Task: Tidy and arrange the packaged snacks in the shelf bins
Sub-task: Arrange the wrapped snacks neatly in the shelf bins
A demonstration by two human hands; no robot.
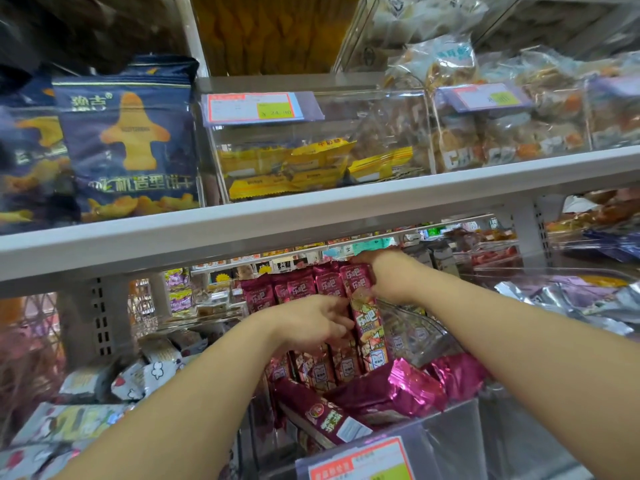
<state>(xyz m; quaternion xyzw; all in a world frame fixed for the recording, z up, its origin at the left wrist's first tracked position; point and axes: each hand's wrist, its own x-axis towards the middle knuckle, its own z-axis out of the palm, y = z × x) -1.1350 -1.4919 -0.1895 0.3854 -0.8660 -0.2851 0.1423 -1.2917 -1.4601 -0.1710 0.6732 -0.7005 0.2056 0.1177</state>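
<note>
**A:** White shelf (pixel 311 216) overhead, and beneath it the clear bin (pixel 450 427), with maroon packets (pixel 301 285) standing upright in a row!

**B:** Both hands are in there. Left hand (pixel 308 320) has its fingers (pixel 336 306) fairly straight, pressing on the fronts of that row.

**A:** Right hand (pixel 384 275) is just above, fingers curled over the top edge of the end packet (pixel 363 306), gripping it.

**B:** Nearer than both sets of fingers, loose packets (pixel 381 393) lie flat behind the price label (pixel 360 462).
</note>
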